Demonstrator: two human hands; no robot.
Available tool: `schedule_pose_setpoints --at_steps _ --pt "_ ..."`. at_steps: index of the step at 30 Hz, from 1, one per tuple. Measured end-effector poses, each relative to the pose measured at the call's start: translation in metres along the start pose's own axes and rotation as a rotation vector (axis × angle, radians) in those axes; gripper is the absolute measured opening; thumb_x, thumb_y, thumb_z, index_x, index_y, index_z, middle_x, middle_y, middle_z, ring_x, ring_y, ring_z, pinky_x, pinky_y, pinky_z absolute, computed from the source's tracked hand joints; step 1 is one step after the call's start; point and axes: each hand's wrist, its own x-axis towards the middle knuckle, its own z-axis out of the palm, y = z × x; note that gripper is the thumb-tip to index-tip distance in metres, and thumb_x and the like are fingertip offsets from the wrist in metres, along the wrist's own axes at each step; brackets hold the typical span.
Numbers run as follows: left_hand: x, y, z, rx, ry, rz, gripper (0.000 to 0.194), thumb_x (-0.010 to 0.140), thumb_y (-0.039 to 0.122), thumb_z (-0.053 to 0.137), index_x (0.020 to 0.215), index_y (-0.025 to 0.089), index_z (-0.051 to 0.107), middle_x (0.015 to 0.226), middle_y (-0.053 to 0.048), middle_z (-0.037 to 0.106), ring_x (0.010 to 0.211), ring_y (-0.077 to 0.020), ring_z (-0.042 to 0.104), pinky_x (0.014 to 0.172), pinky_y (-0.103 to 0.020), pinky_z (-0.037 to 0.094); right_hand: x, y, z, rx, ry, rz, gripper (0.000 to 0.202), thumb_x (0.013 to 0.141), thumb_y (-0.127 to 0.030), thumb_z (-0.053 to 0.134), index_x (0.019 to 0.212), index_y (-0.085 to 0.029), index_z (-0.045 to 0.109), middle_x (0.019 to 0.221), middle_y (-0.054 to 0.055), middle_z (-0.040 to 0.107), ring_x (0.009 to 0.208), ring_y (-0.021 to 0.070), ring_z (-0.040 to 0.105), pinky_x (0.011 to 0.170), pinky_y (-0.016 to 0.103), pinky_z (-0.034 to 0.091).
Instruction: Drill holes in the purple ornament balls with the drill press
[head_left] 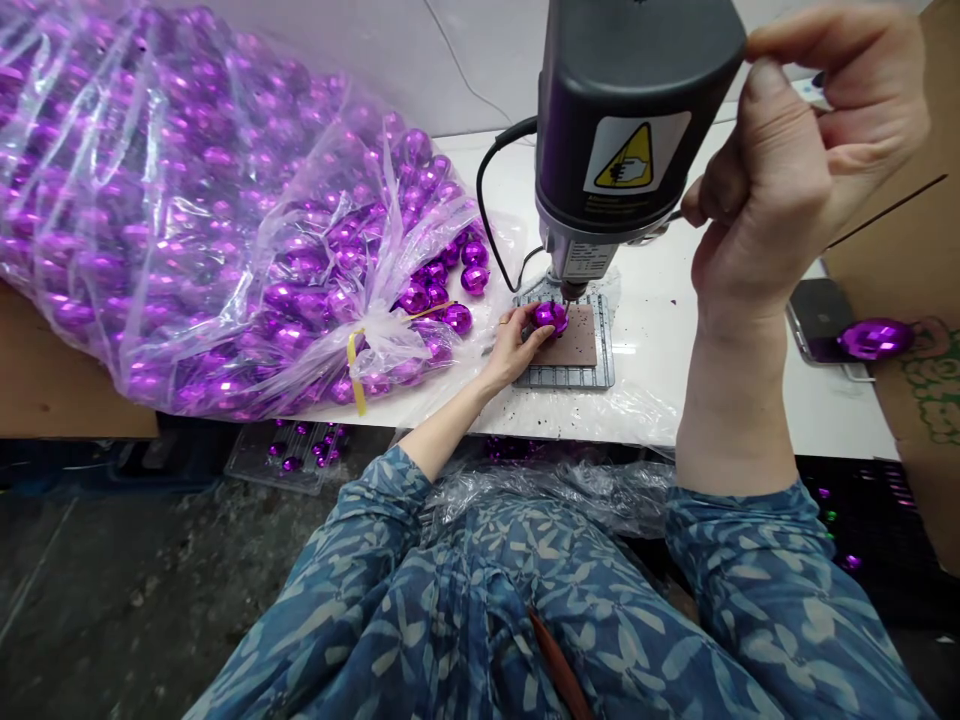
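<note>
My left hand (514,347) grips a shiny purple faceted ball (551,318) over a brown board (579,340) on the drill's grey metal base (604,372). Directly above stands a black drill press (637,110) with a yellow warning sticker; its bit comes down at the right side of the ball, and whether it has entered cannot be made out. Raised beside the drill head, my right hand (795,170) has its fingers curled, thumb and forefinger at the housing's right corner. Any handle inside its grasp is mostly hidden.
A large clear bag (225,210) of purple balls covers the table's left side, with loose balls (474,265) near its mouth. On the right lie a phone (817,315) and another purple ball (874,339), beside cardboard (900,260). A black cable (484,190) hangs left of the drill.
</note>
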Motion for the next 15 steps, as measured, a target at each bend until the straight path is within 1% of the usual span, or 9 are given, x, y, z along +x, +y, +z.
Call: schedule_pose_setpoints --at_steps 3,5,9,12,15 --pt "0.001 0.000 0.002 0.048 -0.010 0.028 0.055 0.101 0.052 0.088 0.147 0.027 0.072 0.147 -0.016 0.073 0.154 -0.0394 0.059 0.137 -0.064 0.046 0.001 -0.002 0.001 -0.060 0.009 0.010 0.023 0.102 -0.047 0.080 0.104 -0.024 0.079 0.106 -0.009 0.078 0.053 -0.0043 0.050 0.048 0.014 0.041" --pt "0.001 0.001 0.003 0.060 -0.023 0.041 0.055 0.101 0.050 0.088 0.148 0.026 0.071 0.147 -0.016 0.073 0.155 -0.0397 0.058 0.136 -0.063 0.046 0.001 -0.003 0.001 -0.058 0.010 0.001 0.025 0.102 -0.048 0.080 0.104 -0.023 0.079 0.105 -0.009 0.078 0.052 -0.0046 0.050 0.048 0.013 0.040" --pt "-0.001 0.001 0.008 0.055 -0.045 0.065 0.053 0.102 0.049 0.086 0.147 0.025 0.071 0.149 -0.017 0.073 0.152 -0.0388 0.062 0.135 -0.063 0.047 0.000 -0.002 0.000 -0.055 -0.005 -0.003 0.028 0.101 -0.052 0.079 0.105 -0.024 0.079 0.106 -0.010 0.077 0.053 -0.0055 0.050 0.048 0.012 0.040" --pt "-0.003 -0.001 0.011 0.074 -0.027 0.089 0.054 0.099 0.047 0.090 0.146 0.027 0.071 0.152 -0.017 0.072 0.153 -0.0391 0.061 0.136 -0.065 0.046 -0.001 -0.001 -0.001 -0.007 -0.012 -0.016 0.021 0.103 -0.048 0.080 0.107 -0.027 0.080 0.107 -0.011 0.078 0.054 -0.0046 0.052 0.048 0.013 0.041" --pt "-0.005 -0.003 0.013 0.113 -0.025 0.135 0.059 0.094 0.042 0.096 0.146 0.028 0.072 0.155 -0.017 0.072 0.161 -0.0410 0.055 0.140 -0.068 0.042 -0.001 0.000 -0.001 -0.036 -0.007 -0.026 0.024 0.103 -0.050 0.079 0.106 -0.026 0.080 0.107 -0.010 0.078 0.054 -0.0048 0.053 0.048 0.012 0.041"
